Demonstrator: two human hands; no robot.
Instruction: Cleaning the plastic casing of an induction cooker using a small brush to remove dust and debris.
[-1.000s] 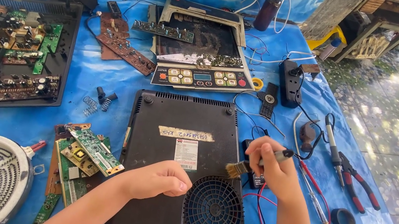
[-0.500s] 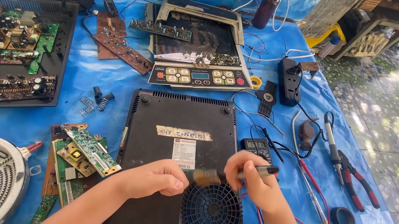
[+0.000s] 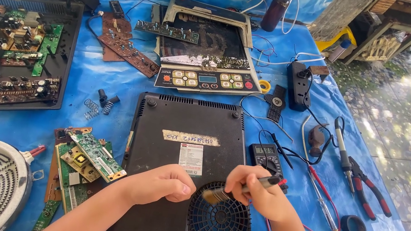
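We are brushing dust from the round fan grille point(image 3: 219, 225) of the overturned black cooker point(image 3: 182, 173), lying at the table's near edge. Our right hand point(image 3: 258, 194) pinches the small brush point(image 3: 238, 188); our left hand point(image 3: 161, 183), loosely curled, steadies the casing. Next we need short strokes across the remaining grille slots.

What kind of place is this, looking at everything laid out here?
Likely an outdoor electronics repair bench: a blue tarp carries loose circuit boards, a multimeter and pliers, while the right hand brushes an upturned cooktop.

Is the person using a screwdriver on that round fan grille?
No, the right hand holds a small brush, its bristles at the round fan grille.
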